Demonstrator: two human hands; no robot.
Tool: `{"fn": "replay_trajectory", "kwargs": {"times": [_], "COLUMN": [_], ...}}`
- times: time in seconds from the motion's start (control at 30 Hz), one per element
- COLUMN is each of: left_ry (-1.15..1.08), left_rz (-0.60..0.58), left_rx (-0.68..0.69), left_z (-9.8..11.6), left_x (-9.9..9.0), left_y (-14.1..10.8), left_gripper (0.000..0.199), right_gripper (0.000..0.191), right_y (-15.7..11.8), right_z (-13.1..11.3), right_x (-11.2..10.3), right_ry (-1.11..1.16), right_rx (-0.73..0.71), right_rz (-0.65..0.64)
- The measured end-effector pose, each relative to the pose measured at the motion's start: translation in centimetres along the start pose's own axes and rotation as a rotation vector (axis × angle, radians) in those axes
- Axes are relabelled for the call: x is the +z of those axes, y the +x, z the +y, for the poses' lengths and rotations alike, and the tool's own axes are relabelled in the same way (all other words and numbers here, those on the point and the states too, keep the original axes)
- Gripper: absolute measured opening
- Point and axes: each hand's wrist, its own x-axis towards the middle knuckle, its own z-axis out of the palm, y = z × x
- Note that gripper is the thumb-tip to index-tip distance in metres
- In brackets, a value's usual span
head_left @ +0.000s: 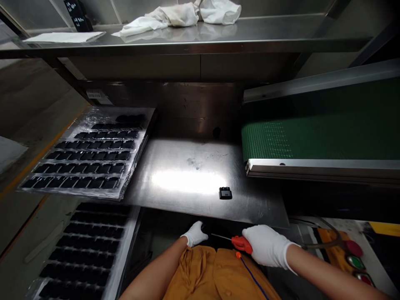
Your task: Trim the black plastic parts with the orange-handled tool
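My left hand (194,234), in a white glove, is closed near my waist around a small black plastic part (203,228), mostly hidden by the fingers and the dark background. Gripped in my white-gloved right hand (265,245) is a red air blow gun (241,244); its thin metal nozzle (221,236) points left at the part. Just below the gun, a blue hose (252,278) with an orange end hangs before the orange-brown clothing. Another black plastic part (225,193) lies on the metal table (181,154), beyond both hands.
At left, a plastic-wrapped tray (136,156) bears rows of black parts, with a second tray (129,237) below. A green conveyor belt (325,125) runs at right above a control box (334,250) with buttons. White cloths (175,16) lie on the overhead metal shelf (265,35).
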Motion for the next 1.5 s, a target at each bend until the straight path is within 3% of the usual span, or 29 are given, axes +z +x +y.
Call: {"fn": "replay_trajectory", "kwargs": {"times": [0.1,0.37,0.5,0.7,0.8,0.97,1.17,1.33,1.5], "left_ry": [-0.027,-0.189,-0.261,-0.106,0.025,0.163,0.160,0.072,-0.066], "left_rz": [0.004,0.031,0.043,0.056,0.071,0.057,-0.014,-0.064,-0.114], "left_rx": [-0.063,-0.249,-0.265,-0.184,-0.051,0.167,0.349,0.361,0.177], "left_z": [0.1,0.6,0.7,0.7,0.5,0.2,0.9,1.1,0.7], "left_x": [0.0,-0.3,-0.8,-0.7,-0.9,-1.3,-1.2,-1.1,-0.3], "left_y": [0.2,1.3,1.2,1.1,1.0,0.8,0.1,-0.5,-0.1], "left_gripper": [0.011,0.026,0.029,0.026,0.022,0.033,0.043,0.047,0.032], "right_gripper": [0.022,0.022,0.022,0.023,0.024,0.023,0.026,0.025,0.024], "right_y": [0.3,0.6,0.9,1.3,1.0,0.8,2.0,2.2,2.0], "right_z": [-0.1,-0.2,-0.4,-0.6,-0.6,-0.5,0.0,1.0,1.5], "right_x": [-0.3,-1.1,-1.1,-1.2,-1.5,-1.5,-1.2,-0.9,-0.5], "right_ry": [-0.004,-0.005,-0.004,-0.004,-0.010,-0.007,0.010,0.054,0.095], "right_rx": [-0.004,0.000,-0.015,-0.026,-0.015,-0.013,0.020,0.058,0.046], "right_rz": [0.001,-0.021,-0.018,-0.015,-0.028,-0.054,-0.025,-0.053,-0.062]}}
